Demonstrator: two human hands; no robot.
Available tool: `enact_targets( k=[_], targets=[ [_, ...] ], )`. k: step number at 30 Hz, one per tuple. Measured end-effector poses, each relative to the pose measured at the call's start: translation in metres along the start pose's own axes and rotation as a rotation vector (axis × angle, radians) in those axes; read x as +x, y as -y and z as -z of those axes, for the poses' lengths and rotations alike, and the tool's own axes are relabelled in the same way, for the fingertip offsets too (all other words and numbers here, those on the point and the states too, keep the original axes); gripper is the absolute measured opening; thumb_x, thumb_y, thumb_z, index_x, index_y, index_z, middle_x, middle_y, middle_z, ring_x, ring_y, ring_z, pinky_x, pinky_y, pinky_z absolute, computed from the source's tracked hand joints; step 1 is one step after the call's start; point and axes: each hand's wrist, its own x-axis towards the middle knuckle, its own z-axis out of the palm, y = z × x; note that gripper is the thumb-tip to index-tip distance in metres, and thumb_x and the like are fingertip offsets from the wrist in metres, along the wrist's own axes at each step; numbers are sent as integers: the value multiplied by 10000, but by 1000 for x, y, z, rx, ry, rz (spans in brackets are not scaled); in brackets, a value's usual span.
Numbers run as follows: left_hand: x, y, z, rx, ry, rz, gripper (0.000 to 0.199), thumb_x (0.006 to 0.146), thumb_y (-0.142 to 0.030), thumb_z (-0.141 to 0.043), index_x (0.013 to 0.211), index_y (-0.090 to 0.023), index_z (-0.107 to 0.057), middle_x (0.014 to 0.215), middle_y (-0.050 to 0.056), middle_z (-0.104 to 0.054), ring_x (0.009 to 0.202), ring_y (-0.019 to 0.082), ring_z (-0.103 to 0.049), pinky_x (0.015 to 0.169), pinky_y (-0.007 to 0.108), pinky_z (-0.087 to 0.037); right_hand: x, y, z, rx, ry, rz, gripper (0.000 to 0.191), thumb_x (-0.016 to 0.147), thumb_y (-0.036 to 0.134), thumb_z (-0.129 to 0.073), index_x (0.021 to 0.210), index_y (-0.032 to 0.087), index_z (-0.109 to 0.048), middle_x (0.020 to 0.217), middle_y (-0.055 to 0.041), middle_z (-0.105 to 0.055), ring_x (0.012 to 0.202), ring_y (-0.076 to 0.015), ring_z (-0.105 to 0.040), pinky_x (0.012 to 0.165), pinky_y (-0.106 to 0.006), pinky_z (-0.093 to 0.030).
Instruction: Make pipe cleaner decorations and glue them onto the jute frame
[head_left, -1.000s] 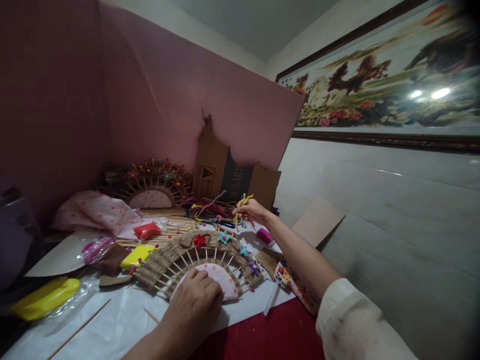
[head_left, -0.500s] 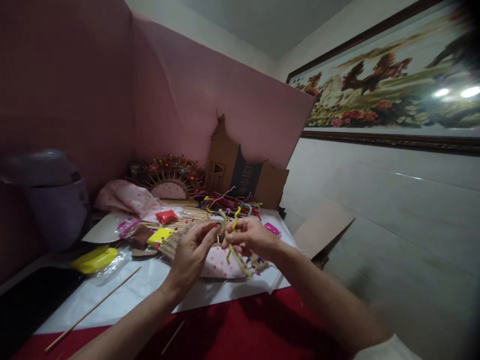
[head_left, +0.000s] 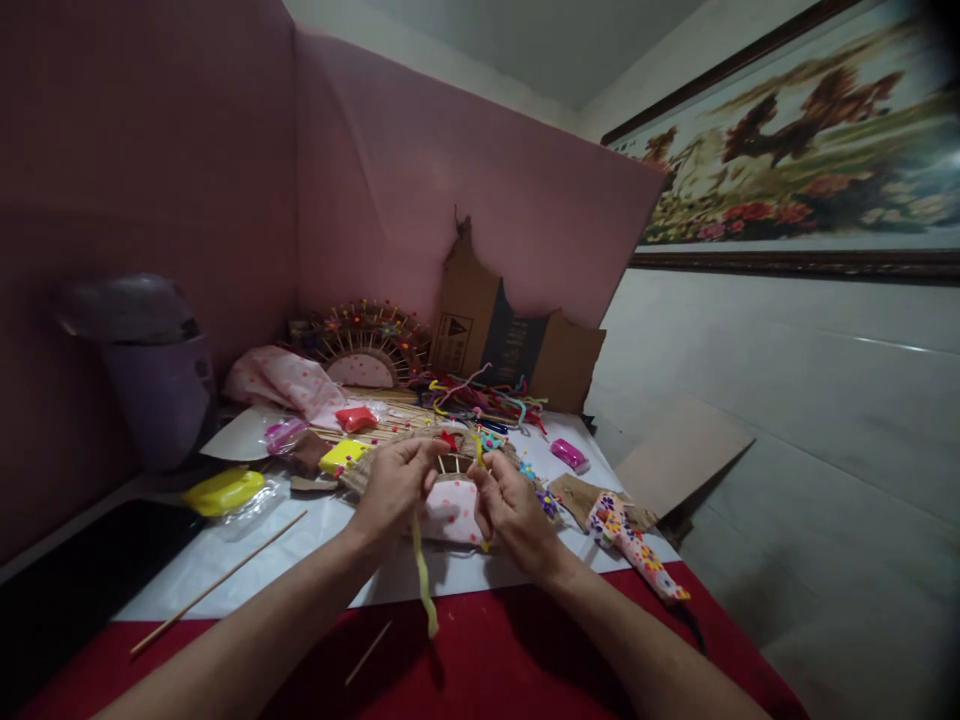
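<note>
A big picture of horses (head_left: 795, 150) hangs on the white wall (head_left: 817, 400). A purple bin (head_left: 161, 400) stands by the pink board (head_left: 480, 170), near a flat black thing (head_left: 97, 570).

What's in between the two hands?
In the head view, a pink spotted half-circle and some thin sticks show between the left hand and the right hand; a pale yellow strand hangs below the left.
</note>
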Motion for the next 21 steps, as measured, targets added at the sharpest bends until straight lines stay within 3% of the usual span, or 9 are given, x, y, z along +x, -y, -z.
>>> enact_targets(
  k=[4, 8, 10, 14, 17, 21],
  targets=[
    [-2, 12, -7, -48, 146, 85, 323, 634, -355, -688, 841, -119, -614, 467, -58, -530, 368, 60, -409, 390, 174, -287, -6, 5, 3, -52, -68, 124, 322, 933, 387, -354, 734, 188, -509, 504, 40, -492, 461, -87, -458, 492, -206, -343],
    [-4, 15, -8, -58, 204, 138, 299, 634, -386, -699, 707, -131, -560, 519, 1, -616, 331, 69, -455, 362, 182, -301, -5, 5, 4, -58, -103, 171, 276, 905, 360, -436, 732, 177, -550, 565, 27, -504, 517, -92, -461, 523, -215, -344],
    [-4, 14, -7, -47, 196, 175, 322, 625, -410, -709, 668, -129, -559, 503, 4, -611, 314, 65, -448, 346, 177, -291, -3, 2, 5, 5, -115, 143, 223, 897, 360, -450, 812, 180, -551, 551, 44, -472, 484, -88, -434, 490, -214, -330],
    [-4, 11, -5, -90, 161, 172, 317, 621, -399, -717, 734, -130, -593, 407, -63, -509, 278, 32, -336, 316, 155, -206, 0, -5, 5, 91, -93, 140, 211, 881, 342, -474, 757, 178, -520, 547, 46, -465, 488, -87, -427, 493, -213, -339],
    [-5, 7, -6, -112, 186, 152, 258, 625, -316, -714, 736, -124, -583, 468, -38, -566, 314, 33, -391, 344, 150, -240, 1, -8, 3, 155, -61, 129, 161, 879, 318, -471, 802, 183, -511, 597, 30, -522, 535, -98, -480, 531, -219, -376],
    [-5, 5, -5, -108, 178, 150, 215, 648, -279, -693, 700, -132, -546, 542, 5, -629, 342, 49, -442, 351, 158, -261, 5, -13, 2, 166, -136, 122, 142, 861, 317, -496, 798, 189, -494, 612, 30, -506, 552, -106, -491, 544, -225, -390]
  ],
)
